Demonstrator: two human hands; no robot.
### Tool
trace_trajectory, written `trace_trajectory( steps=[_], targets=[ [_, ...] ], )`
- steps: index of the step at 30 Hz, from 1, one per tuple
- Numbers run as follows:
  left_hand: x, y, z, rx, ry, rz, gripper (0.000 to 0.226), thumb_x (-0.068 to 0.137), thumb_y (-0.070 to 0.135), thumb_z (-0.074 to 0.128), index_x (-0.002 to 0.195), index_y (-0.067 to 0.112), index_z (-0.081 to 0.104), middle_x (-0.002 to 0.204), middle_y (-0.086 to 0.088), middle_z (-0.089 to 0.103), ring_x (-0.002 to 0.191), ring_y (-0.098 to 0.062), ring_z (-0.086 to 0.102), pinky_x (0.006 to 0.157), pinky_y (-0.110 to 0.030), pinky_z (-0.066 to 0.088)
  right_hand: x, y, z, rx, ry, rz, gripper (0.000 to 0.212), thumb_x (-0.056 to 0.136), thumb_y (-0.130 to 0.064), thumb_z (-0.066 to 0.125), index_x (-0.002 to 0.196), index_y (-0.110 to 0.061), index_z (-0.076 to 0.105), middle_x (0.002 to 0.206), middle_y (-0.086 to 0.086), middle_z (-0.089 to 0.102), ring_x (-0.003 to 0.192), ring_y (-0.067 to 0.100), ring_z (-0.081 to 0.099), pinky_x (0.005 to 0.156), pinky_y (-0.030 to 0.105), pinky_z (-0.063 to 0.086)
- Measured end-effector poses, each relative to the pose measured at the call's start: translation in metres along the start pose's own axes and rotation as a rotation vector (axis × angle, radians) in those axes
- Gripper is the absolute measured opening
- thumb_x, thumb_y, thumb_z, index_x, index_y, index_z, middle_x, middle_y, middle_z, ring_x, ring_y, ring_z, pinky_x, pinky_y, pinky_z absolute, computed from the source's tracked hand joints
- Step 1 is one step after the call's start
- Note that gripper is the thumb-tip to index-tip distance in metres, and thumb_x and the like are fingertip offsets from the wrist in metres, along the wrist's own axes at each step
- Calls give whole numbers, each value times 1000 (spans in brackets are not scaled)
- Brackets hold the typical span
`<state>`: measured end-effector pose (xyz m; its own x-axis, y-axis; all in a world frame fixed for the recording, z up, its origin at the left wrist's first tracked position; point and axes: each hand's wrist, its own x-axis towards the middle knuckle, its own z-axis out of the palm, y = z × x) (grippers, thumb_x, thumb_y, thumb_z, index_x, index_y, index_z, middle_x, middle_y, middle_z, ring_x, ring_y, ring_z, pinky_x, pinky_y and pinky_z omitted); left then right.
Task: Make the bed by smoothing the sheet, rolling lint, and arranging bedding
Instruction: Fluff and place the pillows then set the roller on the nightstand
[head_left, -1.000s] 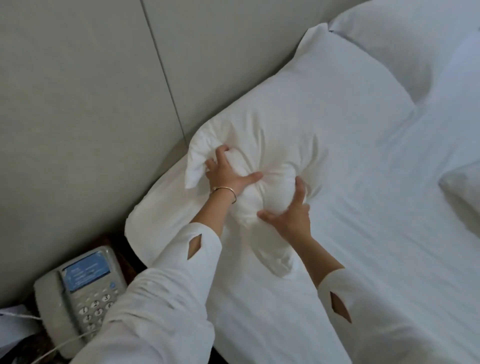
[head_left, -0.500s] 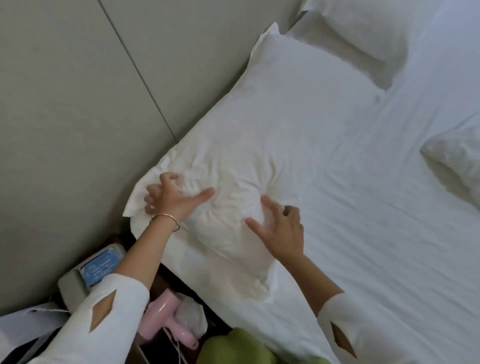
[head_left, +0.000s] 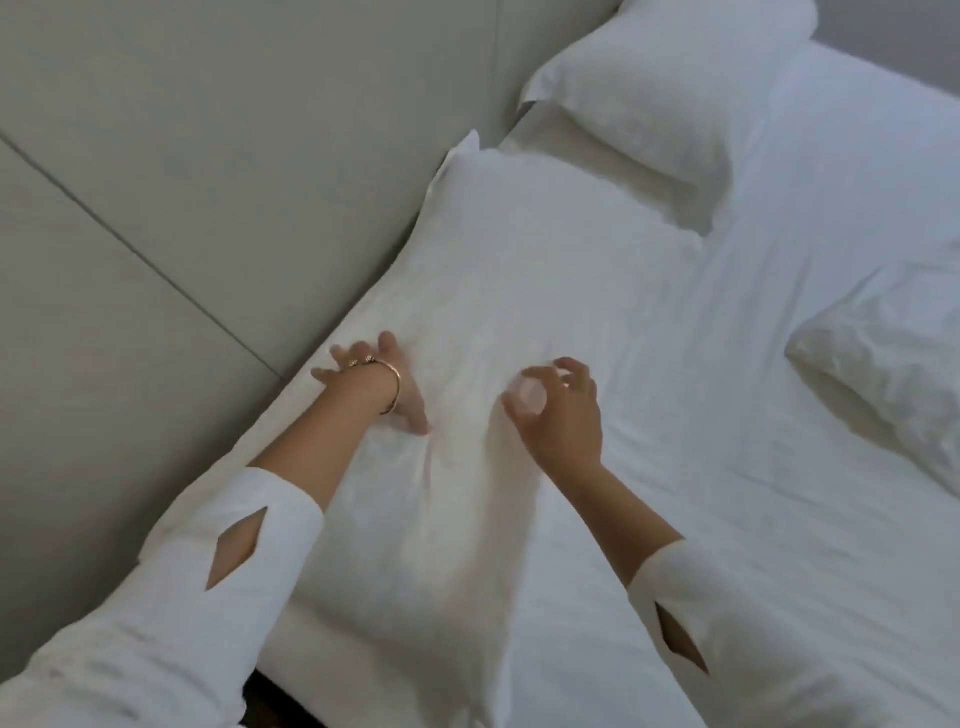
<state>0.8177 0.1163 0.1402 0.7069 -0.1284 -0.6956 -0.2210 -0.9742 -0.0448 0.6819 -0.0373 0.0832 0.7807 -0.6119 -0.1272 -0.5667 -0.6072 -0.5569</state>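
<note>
A white pillow (head_left: 530, 270) lies flat on the white sheet (head_left: 753, 519), along the padded headboard (head_left: 218, 171). My left hand (head_left: 382, 382), with a gold bangle at the wrist, lies on the pillow's near left part with its fingers spread; it is blurred. My right hand (head_left: 558, 415) hovers over the pillow's near right edge with loosely curled fingers and holds nothing. Creases run down the pillowcase between the two hands.
A second white pillow (head_left: 670, 88) lies further along the headboard, at the top. A third pillow (head_left: 888, 364) sits loose on the sheet at the right edge. A dark gap beside the bed shows at the bottom left (head_left: 280, 696).
Both hands have let go of the bunched pillow, which now lies flat. The view has swung right, so the phone and the pink hair dryer beside the bed are out of sight.
</note>
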Motion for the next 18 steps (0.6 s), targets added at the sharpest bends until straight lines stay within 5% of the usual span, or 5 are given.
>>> trace_trajectory(
  steps=[5, 12, 15, 17, 18],
  targets=[
    [57, 113, -63, -263, 269, 353, 70, 93, 40, 38, 147, 42, -6, 157, 9, -19, 144, -25, -19, 112, -62, 3, 88, 27, -12, -77, -232, -123, 64, 94, -62, 37, 150, -48, 8, 162, -9, -4, 149, 22, -10, 120, 47, 6],
    [173, 216, -90, -13, 337, 373, 59, 88, 71, 10, 142, 55, -10, 156, 13, -20, 144, -22, -19, 105, -69, -8, 235, 80, -32, -92, -154, -86, 54, 99, -57, 21, 150, -49, 4, 162, -13, -6, 148, 14, -11, 119, 49, -3],
    [221, 251, -114, 11, 382, 409, 63, 86, 74, 9, 142, 54, -11, 157, 13, -17, 145, -20, -15, 107, -67, -6, 293, 90, -37, -119, -104, -98, 57, 99, -57, 19, 151, -43, 1, 162, -10, -4, 149, 15, 0, 119, 51, 2],
    [250, 272, -118, -11, 448, 423, 66, 86, 74, 12, 144, 51, -11, 158, 10, -13, 147, -18, -8, 109, -64, -3, 329, 95, -38, -67, -39, -99, 61, 99, -52, 27, 150, -44, -6, 162, -9, -7, 139, 24, 35, 109, 48, 31],
    [265, 282, -119, -44, 499, 425, 68, 86, 73, 16, 144, 49, -11, 159, 8, -11, 147, -18, -4, 111, -62, 0, 346, 97, -38, -20, 10, -77, 66, 98, -48, 34, 149, -45, -8, 162, -8, -9, 121, 30, 54, 90, 42, 45]
  ],
)
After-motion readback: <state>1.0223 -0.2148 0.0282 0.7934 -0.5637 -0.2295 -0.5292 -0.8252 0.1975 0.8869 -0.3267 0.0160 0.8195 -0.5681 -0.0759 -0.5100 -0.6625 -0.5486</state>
